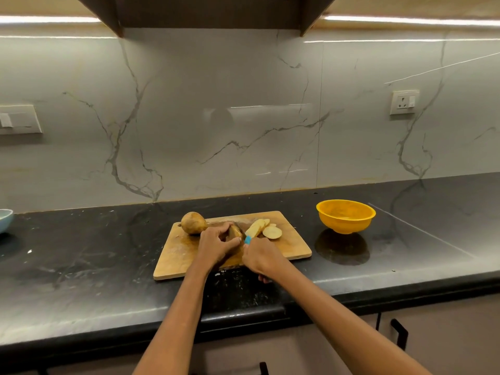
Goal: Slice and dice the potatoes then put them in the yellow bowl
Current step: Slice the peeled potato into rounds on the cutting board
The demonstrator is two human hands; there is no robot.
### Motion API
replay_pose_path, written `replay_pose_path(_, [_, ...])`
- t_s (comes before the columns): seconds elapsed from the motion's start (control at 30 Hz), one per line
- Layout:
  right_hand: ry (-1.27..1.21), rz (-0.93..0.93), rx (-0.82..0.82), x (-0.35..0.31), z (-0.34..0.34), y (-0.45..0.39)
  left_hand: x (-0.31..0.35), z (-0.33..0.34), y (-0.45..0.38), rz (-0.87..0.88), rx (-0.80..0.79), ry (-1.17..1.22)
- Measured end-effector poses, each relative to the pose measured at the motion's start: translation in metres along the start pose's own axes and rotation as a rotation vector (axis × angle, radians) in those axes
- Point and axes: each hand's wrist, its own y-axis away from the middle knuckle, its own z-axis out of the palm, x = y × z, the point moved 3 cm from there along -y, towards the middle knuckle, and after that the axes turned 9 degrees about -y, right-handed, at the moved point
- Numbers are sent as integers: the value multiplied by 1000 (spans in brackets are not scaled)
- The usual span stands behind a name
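Observation:
A wooden cutting board point(292, 243) lies on the black counter. On its far left corner rests a whole brown potato point(193, 222). My left hand point(215, 246) grips a partly cut potato point(234, 231) at the board's middle. My right hand point(261, 257) holds a knife with a blue handle point(247, 239), its blade against that potato. Several pale potato slices point(266, 230) lie just right of the blade. The yellow bowl point(345, 215) stands on the counter to the right of the board, and looks empty.
A light blue bowl point(5, 219) sits at the far left edge of the counter point(81, 253). A marble backsplash with a socket point(404, 102) and a switch plate point(19, 119) rises behind. Cabinet handles show below the counter's front edge.

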Motion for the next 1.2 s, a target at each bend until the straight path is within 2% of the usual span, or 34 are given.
replay_pose_path(0.13, [80, 21, -47, 3, -1, 6, -1, 1, 2, -20, 4, 8])
replay_pose_path(0.3, [163, -51, -2, -11, -3, 2, -12, -5, 6, -79, 24, 56])
replay_pose_path(0.43, [262, -84, 67, 6, 1, 13, -15, -8, 10, -102, 36, 87])
replay_pose_path(0.5, [223, -94, 106, 17, 2, 16, -13, -7, 10, -96, 32, 93])
replay_pose_path(0.63, [-8, -151, 209, 15, -6, 16, -9, -5, 8, -63, 4, 80])
replay_pose_path(1.2, [-122, -43, 8, -6, -2, 9, -12, -2, 2, 9, -11, 55])
